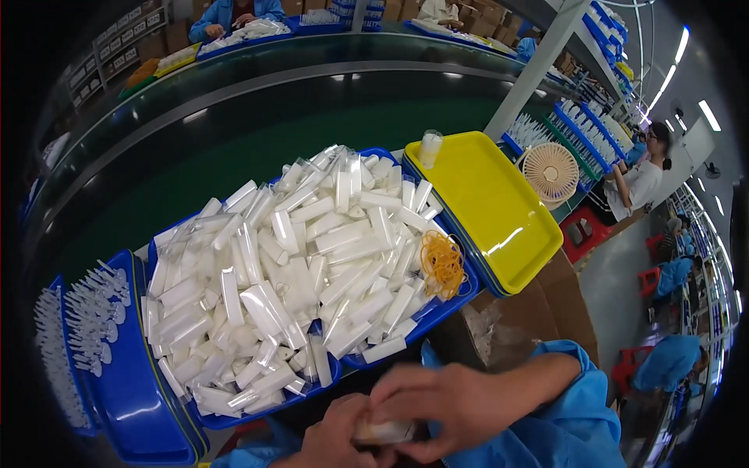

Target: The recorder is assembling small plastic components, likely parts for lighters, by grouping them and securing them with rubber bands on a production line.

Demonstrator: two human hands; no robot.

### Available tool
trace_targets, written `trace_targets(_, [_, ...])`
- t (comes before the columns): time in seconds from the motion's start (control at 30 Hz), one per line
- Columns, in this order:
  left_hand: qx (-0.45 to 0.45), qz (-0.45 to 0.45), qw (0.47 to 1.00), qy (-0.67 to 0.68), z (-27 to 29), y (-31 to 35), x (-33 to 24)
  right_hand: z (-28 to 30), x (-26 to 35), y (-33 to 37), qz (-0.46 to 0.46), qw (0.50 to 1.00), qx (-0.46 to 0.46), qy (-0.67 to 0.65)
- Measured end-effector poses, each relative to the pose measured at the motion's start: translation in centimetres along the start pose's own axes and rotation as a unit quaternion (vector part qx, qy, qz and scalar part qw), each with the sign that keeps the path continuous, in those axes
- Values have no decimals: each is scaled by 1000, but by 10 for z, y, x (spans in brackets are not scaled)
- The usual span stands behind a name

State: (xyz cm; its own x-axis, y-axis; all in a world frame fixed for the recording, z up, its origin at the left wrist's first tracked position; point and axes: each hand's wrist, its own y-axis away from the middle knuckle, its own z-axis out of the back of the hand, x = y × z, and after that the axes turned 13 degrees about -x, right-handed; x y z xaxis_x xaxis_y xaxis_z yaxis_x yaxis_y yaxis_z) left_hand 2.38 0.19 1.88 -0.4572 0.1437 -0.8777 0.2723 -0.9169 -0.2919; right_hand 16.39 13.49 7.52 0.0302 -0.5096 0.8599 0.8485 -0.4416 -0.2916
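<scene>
Close to my body, at the lower middle, my left hand (337,434) is closed around a small bundle of white packets (384,431) in clear wrap. From the right, my right hand (449,405) grips the other end of it, its raised fingers a little blurred. My fingers cover much of the bundle, so its count cannot be told. Just beyond my hands, blue trays (341,377) hold a heap of white oblong packets (300,273) in clear sleeves. A tangle of yellow rubber bands (442,265) lies on the heap's right side.
Yellow tray (511,218) stacked on blue ones, with a packet bundle (430,148) upright on its corner. Cardboard box (558,312) beneath. Left, blue trays (144,409) hold white plastic parts (95,312). Green conveyor (203,156) beyond; a round fan (550,173) and co-workers to the right.
</scene>
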Motion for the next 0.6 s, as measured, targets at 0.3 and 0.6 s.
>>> trace_targets(0.3, [-386,-218,884,-146,95,12,17,196,-123,-88,-102,807,-384,437])
trace_targets(0.6, [-213,-28,865,-453,241,35,100,217,-218,-137,-200,814,-351,417])
